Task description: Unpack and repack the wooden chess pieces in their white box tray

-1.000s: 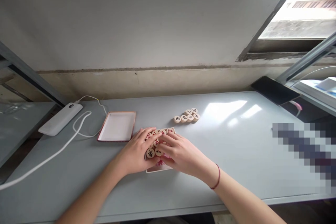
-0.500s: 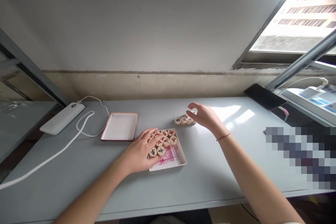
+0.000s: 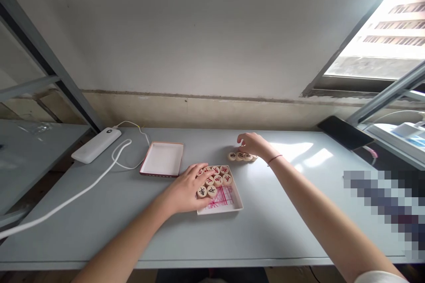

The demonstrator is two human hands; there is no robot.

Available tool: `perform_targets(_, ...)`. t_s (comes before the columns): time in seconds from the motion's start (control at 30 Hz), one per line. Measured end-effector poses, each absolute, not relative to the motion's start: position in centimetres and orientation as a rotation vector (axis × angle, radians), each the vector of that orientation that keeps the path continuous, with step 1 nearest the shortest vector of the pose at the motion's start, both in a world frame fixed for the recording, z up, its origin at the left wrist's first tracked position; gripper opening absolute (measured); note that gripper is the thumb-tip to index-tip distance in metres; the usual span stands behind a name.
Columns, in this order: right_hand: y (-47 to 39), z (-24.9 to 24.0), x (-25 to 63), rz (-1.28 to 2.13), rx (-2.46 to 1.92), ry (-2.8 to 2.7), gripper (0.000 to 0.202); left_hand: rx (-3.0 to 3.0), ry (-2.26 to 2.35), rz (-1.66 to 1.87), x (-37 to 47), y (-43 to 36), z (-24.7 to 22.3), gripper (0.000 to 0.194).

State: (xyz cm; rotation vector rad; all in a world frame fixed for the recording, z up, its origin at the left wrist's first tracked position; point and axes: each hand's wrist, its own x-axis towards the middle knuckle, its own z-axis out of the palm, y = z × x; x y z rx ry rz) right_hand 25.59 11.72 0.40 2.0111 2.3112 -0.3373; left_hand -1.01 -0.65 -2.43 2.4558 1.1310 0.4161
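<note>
A shallow white box [image 3: 237,205] holds rows of round wooden Chinese chess pieces [image 3: 218,180], some with red characters and some with black. A pink-lined sheet shows on the bare part of its floor. My left hand [image 3: 186,190] lies over the box's left side, fingers spread across the pieces and thumb near the front. Beyond the box, more Chinese chess pieces [image 3: 231,156] stand in a short row on the desk. Just above that row, my right hand [image 3: 255,145] curls its thumb and fingers around a pale piece, mostly hidden by the fingers.
The box lid [image 3: 163,159] lies inside-up left of the box. A white power bank [image 3: 96,145] with a white cable [image 3: 99,180] is farther left. A dark tablet-like slab [image 3: 345,131] leans at the back right, by a metal frame. The wall borders the grey desk [image 3: 279,225].
The camera view has shifted, so the desk items sit farther right. My right hand's fingers have closed in over the row of pieces. My left hand stays on the box.
</note>
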Motion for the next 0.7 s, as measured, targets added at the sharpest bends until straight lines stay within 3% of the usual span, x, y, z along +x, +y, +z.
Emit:
perform_targets(0.1,10.7,1.3,24.7,-0.372,2.134,2.448,0.027,2.478,1.124,0.423,-1.3,-0.5,-2.6,0.074)
perform_targets(0.17,9.3,2.0,23.9,-0.611,2.225,2.593,0.028,2.515,1.129,0.487,-1.3,-0.3,-2.5,0.074)
perform_targets(0.3,4.8,2.7,21.9,-1.377,2.041,2.774,0.034,2.537,1.178,0.757,-0.6,-0.1,-1.8,0.061)
perform_targets(0.5,0.9,1.5,20.5,-2.175,1.761,2.668,0.033,2.499,1.105,0.94,1.4,0.2,-0.4,0.029)
perform_targets(0.7,2.0,0.7,21.6,-2.499,1.837,2.463,0.038,2.522,1.129,0.918,2.4,-0.3,-0.5,0.023)
